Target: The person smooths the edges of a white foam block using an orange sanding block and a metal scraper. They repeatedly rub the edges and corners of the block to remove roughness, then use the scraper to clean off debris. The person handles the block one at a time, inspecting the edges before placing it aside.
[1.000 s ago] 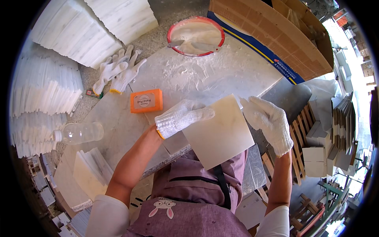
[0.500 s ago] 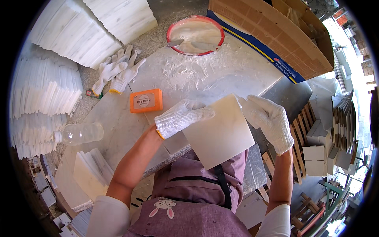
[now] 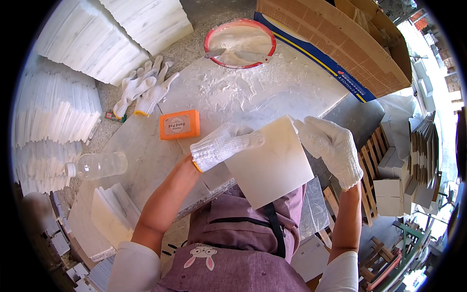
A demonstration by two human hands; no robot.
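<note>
Holding the white stone tile (image 3: 270, 163) between both gloved hands, I see almost nothing has shifted from a second ago: same tilt, same place just over the near edge of the dusty marble worktop (image 3: 233, 92). My left hand (image 3: 224, 146) lies across its upper left edge, fingers clasped on it; my right hand (image 3: 331, 146) grips the top right corner. The orange hand pad (image 3: 179, 124) rests untouched beside my left glove.
</note>
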